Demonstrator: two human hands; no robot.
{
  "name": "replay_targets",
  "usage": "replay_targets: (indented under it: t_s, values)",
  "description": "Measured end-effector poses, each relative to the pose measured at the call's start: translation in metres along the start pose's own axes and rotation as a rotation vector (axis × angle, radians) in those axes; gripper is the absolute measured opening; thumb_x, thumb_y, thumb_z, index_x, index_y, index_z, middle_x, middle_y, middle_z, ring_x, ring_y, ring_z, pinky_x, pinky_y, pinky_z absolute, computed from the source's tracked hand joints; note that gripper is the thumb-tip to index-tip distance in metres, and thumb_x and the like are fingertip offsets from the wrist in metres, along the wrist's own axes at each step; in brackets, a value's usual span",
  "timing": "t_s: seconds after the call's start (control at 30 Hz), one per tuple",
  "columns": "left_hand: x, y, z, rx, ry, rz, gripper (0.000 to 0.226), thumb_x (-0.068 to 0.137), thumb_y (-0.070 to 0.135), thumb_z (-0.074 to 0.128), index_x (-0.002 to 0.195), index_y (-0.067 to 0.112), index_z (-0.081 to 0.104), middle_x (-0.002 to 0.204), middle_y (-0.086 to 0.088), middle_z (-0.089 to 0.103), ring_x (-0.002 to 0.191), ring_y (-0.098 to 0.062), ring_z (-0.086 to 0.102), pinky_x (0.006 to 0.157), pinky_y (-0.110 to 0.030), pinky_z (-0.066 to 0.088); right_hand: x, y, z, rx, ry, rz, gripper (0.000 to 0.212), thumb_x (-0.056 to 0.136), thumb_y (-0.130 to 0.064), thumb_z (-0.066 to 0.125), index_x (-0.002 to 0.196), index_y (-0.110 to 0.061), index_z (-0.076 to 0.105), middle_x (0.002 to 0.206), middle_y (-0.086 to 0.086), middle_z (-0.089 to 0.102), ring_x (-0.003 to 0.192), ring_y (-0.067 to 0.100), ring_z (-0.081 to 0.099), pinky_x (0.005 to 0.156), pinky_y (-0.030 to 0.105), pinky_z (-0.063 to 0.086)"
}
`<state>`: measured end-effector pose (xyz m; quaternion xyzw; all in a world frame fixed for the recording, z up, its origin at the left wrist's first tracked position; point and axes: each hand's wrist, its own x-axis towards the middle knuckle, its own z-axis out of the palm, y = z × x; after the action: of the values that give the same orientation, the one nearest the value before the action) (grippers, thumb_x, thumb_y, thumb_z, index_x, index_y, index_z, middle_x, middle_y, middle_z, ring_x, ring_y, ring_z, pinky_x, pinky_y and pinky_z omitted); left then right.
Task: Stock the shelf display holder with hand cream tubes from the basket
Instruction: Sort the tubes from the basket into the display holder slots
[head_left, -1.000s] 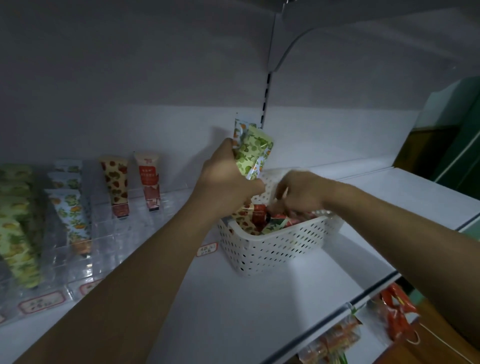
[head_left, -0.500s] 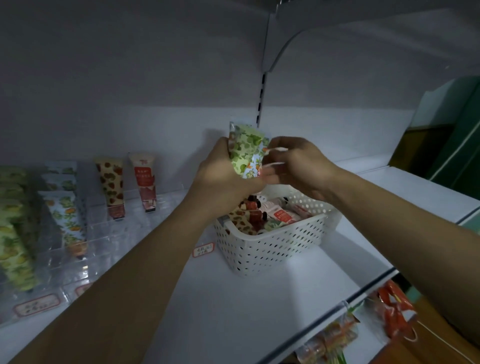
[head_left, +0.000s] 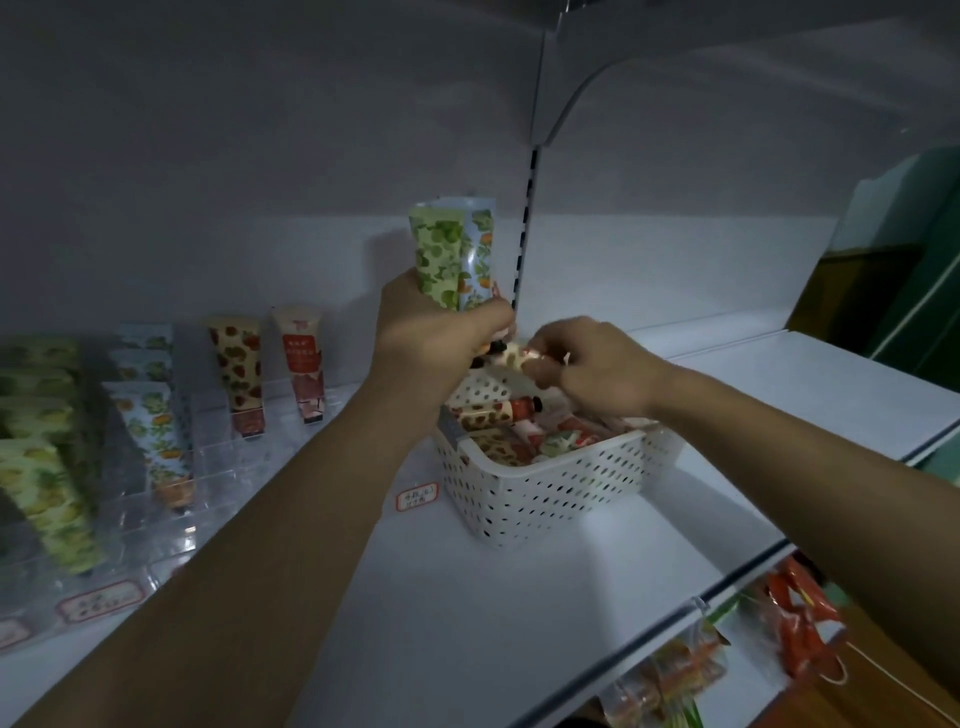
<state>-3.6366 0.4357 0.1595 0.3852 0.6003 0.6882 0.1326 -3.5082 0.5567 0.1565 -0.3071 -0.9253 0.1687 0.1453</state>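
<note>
My left hand (head_left: 441, 332) is raised above the white perforated basket (head_left: 561, 483) and grips two hand cream tubes upright: a green-patterned tube (head_left: 436, 260) and a light blue tube (head_left: 479, 260) beside it. My right hand (head_left: 597, 369) is just to its right, pinching a cream-coloured tube with brown spots (head_left: 511, 358) that lies sideways between both hands. Several more tubes (head_left: 519, 421) lie in the basket. The clear display holder (head_left: 218, 457) at the left holds rows of standing tubes.
In the holder stand green tubes (head_left: 47, 457), blue tubes (head_left: 150, 415), a strawberry-print tube (head_left: 239, 374) and a pink tube (head_left: 304, 364). Price labels (head_left: 417, 496) sit on the white shelf. A lower shelf at bottom right carries red packets (head_left: 800, 618).
My right hand came up out of the basket to meet the left hand, then dropped slightly; it now pinches a spotted tube. The left hand's tubes turned more upright.
</note>
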Motion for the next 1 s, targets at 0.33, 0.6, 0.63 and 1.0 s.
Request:
replay_targets:
  t_s: [0.33,0.6,0.63,1.0]
  values:
    - [-0.039,0.024,-0.062,-0.01,0.088,0.057,0.019,0.081,0.003,0.077,0.074,0.018,0.067,0.055,0.013,0.068,0.05,-0.001,0.064,0.044,-0.018,0.048,-0.031,-0.087,-0.006,0.545,0.011,-0.257,0.042,0.081,-0.025,0.083,0.114,-0.018,0.058,0.079,0.008,0.069,0.065,0.016,0.068,0.061,0.03,0.053]
    - [-0.096,0.005,-0.154,0.068,0.2,0.002,0.012,0.083,0.013,0.081,0.088,0.013,0.07,0.077,-0.005,0.076,0.065,-0.015,0.073,0.049,-0.018,0.051,-0.028,-0.145,0.057,0.71,0.04,-0.368,0.021,0.094,-0.023,0.069,0.105,-0.01,0.056,0.078,0.008,0.07,0.054,0.011,0.063,0.051,0.027,0.049]
    - [-0.102,0.001,-0.163,0.076,0.206,-0.006,0.013,0.083,0.012,0.081,0.088,0.013,0.069,0.077,-0.006,0.076,0.064,-0.016,0.073,0.049,-0.018,0.052,-0.023,-0.151,0.065,0.736,0.073,-0.347,0.02,0.093,-0.023,0.07,0.102,-0.013,0.056,0.079,0.007,0.071,0.053,0.011,0.063,0.051,0.028,0.049]
    - [-0.125,-0.047,-0.2,0.042,0.013,-0.011,0.016,0.079,-0.015,0.075,0.082,-0.004,0.063,0.064,-0.001,0.068,0.055,-0.012,0.064,0.047,-0.024,0.048,0.017,-0.177,0.137,1.217,0.157,-0.292,0.019,0.09,-0.011,0.059,0.105,0.001,0.053,0.059,-0.001,0.055,0.042,0.011,0.045,0.04,0.024,0.033]
